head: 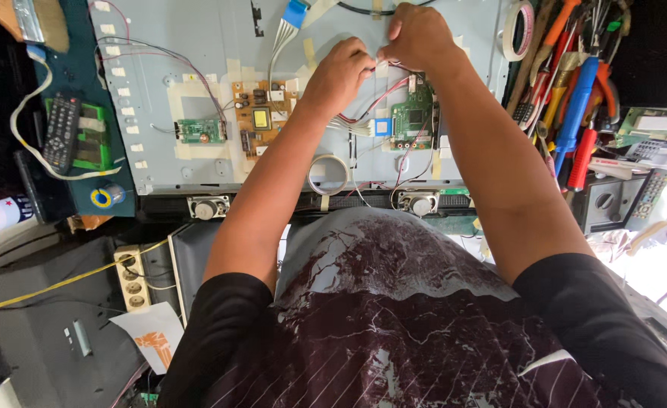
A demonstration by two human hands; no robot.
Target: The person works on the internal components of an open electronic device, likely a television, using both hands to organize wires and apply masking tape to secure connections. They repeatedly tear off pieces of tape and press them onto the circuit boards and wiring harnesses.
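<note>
The grey metal back of a flat screen panel (197, 45) lies on the bench with its boards exposed. My left hand (341, 72) and my right hand (416, 34) meet above the green main board (413, 117), both pinching a thin bundle of red and white wires (390, 87) that runs down to that board. An orange-brown power board (261, 117) sits left of my left wrist, and a small green board (199, 131) lies further left. A white ribbon cable with a blue end (292, 19) comes in from the top.
A roll of tape (327, 174) lies on the panel near its front edge, with two small speakers (206, 208) below. Many screwdrivers and pliers (575, 91) crowd the right side. A black remote (61, 132) lies left, and a power strip (129, 276) sits lower left.
</note>
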